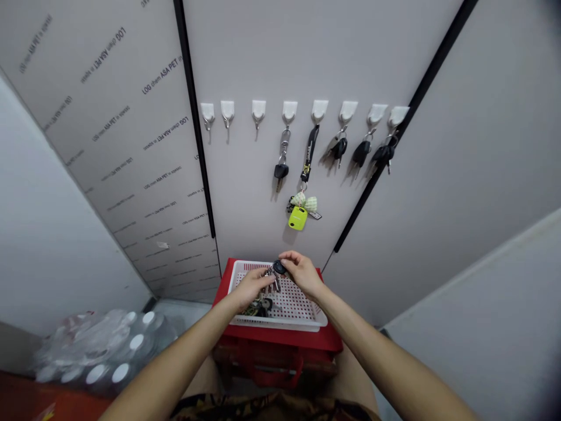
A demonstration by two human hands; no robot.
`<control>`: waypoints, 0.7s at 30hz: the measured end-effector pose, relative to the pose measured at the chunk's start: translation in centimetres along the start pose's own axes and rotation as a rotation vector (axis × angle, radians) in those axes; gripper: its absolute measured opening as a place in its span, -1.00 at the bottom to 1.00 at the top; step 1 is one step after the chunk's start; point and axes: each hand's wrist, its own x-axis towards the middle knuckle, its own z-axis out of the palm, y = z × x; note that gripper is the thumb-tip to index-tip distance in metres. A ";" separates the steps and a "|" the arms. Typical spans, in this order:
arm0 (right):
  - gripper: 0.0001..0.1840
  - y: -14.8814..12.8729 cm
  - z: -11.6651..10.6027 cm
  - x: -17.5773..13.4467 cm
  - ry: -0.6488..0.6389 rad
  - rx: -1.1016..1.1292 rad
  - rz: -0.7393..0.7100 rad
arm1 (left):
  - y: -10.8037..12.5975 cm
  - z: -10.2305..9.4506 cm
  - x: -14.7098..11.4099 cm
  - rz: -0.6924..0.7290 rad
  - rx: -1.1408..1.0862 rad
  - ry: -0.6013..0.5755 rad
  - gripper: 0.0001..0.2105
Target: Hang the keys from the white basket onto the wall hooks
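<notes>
Between my two hands, over a white perforated plastic basket (302, 301), is a bunch of keys (279, 267) with a black key head and several metal keys dangling. My left hand (254, 285) has its thumb and fingers closed on the metal keys and ring. My right hand (302, 273) pinches the black head from the other side. Below my left hand, more keys (265, 304) with dark heads lie in the basket's left part, partly hidden by that hand.
White adhesive hooks (290, 110) run in a row across the grey panel; the three leftmost are bare. Others carry keys (281, 171), including a black lanyard (310, 152) with a yellow-green tag (298, 218). A red box (280, 334) supports the basket. Wrapped bottles (135, 345) stand lower left.
</notes>
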 end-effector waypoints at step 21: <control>-0.64 -0.9 -0.4 -2.3 -0.267 -0.571 -0.480 | 1.0 -0.5 0.0 -0.213 -0.548 0.150 -0.82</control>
